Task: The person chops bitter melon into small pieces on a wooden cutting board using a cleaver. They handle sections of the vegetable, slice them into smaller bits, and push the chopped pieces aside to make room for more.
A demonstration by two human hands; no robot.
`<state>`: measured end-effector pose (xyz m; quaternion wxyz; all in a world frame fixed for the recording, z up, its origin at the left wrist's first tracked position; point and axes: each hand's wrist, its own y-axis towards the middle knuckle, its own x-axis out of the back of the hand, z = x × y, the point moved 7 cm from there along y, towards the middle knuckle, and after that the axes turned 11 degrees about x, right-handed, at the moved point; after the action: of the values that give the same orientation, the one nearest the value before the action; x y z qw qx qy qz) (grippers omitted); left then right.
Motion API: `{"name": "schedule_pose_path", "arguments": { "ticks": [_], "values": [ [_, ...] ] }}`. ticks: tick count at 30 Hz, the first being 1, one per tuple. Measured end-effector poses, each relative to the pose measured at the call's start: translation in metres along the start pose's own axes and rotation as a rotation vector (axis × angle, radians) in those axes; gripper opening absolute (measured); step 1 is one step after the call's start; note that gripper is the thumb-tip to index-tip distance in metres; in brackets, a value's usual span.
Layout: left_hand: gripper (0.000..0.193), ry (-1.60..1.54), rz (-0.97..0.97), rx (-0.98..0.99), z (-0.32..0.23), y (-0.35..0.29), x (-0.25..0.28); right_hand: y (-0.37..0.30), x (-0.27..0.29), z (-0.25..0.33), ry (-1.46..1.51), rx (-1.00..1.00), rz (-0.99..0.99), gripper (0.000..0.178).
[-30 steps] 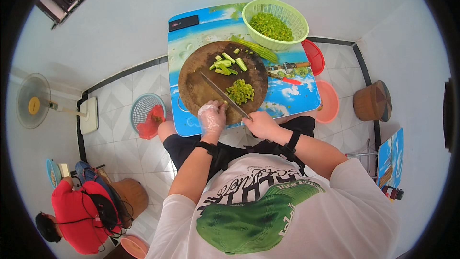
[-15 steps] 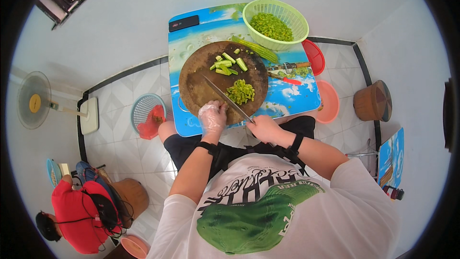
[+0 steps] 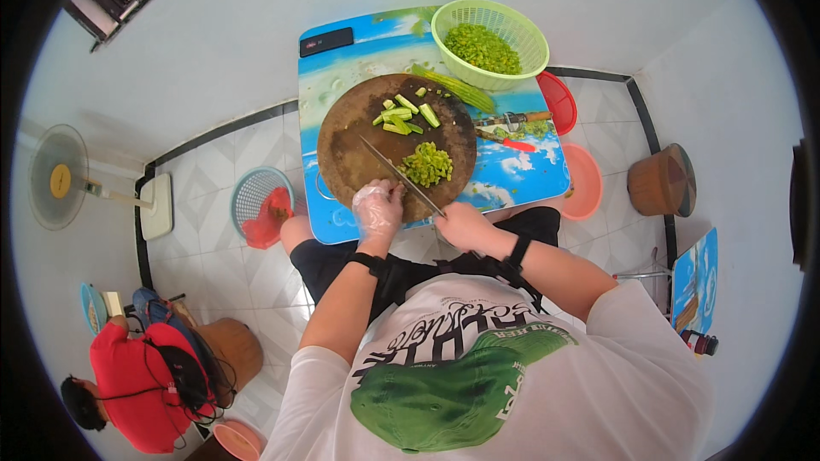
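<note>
My right hand (image 3: 462, 226) is closed around the handle of a kitchen knife (image 3: 399, 173), whose long blade slants up and left across a round wooden chopping board (image 3: 342, 141). My left hand (image 3: 377, 209), in a clear plastic glove, rests at the board's near edge beside the blade. Its fingers are bent together, and what they pinch is mostly hidden. Just right of the blade sits a heap of diced green vegetable (image 3: 427, 164). Farther back on the board lie several cut green sticks with pale flesh (image 3: 398, 114).
Behind the board are a long green ridged vegetable (image 3: 461, 90), a green basket of diced pieces (image 3: 483, 49) and a black phone (image 3: 326, 42). Right of it lie a peeler-like tool (image 3: 523, 118) and a red-handled knife (image 3: 512, 143). A person in red (image 3: 145, 384) sits lower left.
The knife and both hands keep nearly the same place over the board. The whole view has shifted very slightly; the heap and sticks look the same.
</note>
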<state>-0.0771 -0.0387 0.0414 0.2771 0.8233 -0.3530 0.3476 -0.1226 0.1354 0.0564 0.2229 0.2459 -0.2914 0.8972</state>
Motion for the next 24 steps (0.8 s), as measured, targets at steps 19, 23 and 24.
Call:
{"name": "schedule_pose_path", "arguments": {
  "ticks": [19, 23, 24],
  "values": [
    [0.013, -0.028, 0.001, 0.025, 0.006, -0.002, -0.001, -0.001, 0.010, 0.006, -0.049, 0.077, -0.120, 0.046],
    [0.013, -0.022, 0.003, 0.035, 0.007, -0.002, -0.004, -0.001, 0.007, 0.002, -0.092, 0.107, -0.113, 0.047],
    [0.012, -0.016, 0.001, 0.028, 0.007, -0.002, -0.004, -0.001, 0.007, 0.002, -0.081, 0.098, -0.105, 0.047]
  ]
}}
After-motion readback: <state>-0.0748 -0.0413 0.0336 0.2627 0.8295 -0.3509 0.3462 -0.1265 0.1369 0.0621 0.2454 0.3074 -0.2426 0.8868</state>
